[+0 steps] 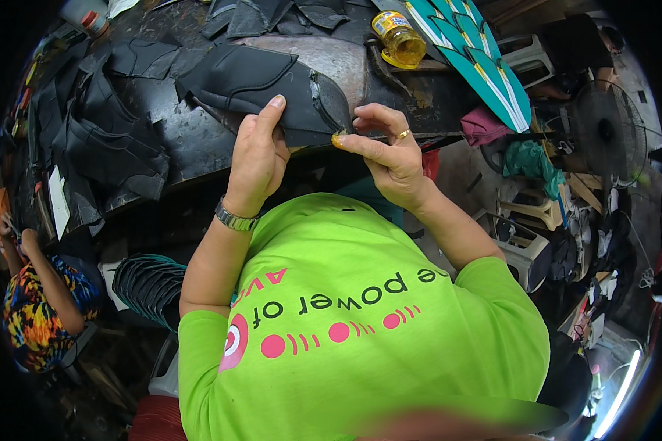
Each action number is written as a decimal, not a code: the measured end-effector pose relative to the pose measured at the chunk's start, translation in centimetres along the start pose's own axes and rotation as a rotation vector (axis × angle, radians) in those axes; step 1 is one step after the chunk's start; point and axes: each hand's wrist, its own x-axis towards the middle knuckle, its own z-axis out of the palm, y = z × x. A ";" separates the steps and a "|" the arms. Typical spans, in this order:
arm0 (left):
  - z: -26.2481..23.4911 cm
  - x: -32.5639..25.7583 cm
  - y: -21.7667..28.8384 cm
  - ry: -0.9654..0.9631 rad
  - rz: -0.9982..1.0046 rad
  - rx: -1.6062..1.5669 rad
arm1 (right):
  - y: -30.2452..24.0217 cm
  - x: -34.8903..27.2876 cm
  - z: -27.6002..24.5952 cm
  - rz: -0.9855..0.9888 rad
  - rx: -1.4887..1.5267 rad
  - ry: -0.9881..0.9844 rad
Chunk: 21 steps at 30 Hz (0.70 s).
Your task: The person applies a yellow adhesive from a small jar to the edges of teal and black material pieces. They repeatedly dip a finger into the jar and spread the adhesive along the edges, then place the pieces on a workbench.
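My left hand point(261, 151) grips a black stitched shoe upper point(287, 92) by its near edge, thumb on top and the other fingers mostly hidden beneath. The piece lies over the front of the dark workbench point(198, 136), and its curved right edge has a shiny strip. At the lower right corner of the piece is my right hand point(393, 151), fingers apart, with a ring on one finger. Amber paste coats the tip of its lowest finger, which touches that corner. A jar of amber paste point(402, 45) with a yellow label leans on the bench beyond.
Black cut pieces point(103, 128) are heaped at the left of the bench, with others point(272, 15) at the back. A green board with white strips point(474, 59) juts out at the right. Beyond are stools point(518, 246) and a fan point(607, 132). Another person point(48, 301) sits at the far left.
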 end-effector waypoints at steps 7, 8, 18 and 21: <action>1.7 0.9 0.1 -0.059 0.075 -0.037 | -0.2 -0.7 -1.9 -0.060 -0.094 0.029; 2.0 1.1 0.3 -0.091 0.088 -0.037 | -0.4 -0.8 -2.1 -0.048 -0.064 0.052; 7.0 1.3 -1.5 -0.074 0.217 0.047 | -1.0 2.6 1.9 0.259 0.687 0.282; 6.9 1.1 -1.1 -0.141 0.125 0.085 | -1.0 4.8 2.1 0.330 0.828 0.335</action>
